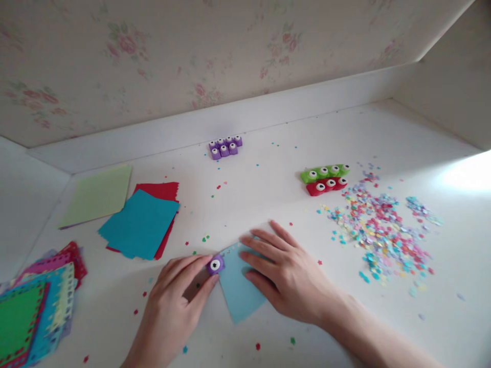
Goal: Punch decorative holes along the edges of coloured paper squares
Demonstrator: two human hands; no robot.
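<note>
A purple craft punch with a white round button is pinched between the thumb and fingers of my left hand. It sits at the upper left corner of a light blue paper sheet. Small punched holes show along the sheet's top edge. My right hand lies over the sheet's right part, fingers spread and flat, covering some of it. Small punched paper shapes are scattered around both hands.
Several purple punches stand near the wall, with green punches and red punches to the right. A confetti pile lies there. On the left are blue sheets, pale green paper and hole-edged sheets.
</note>
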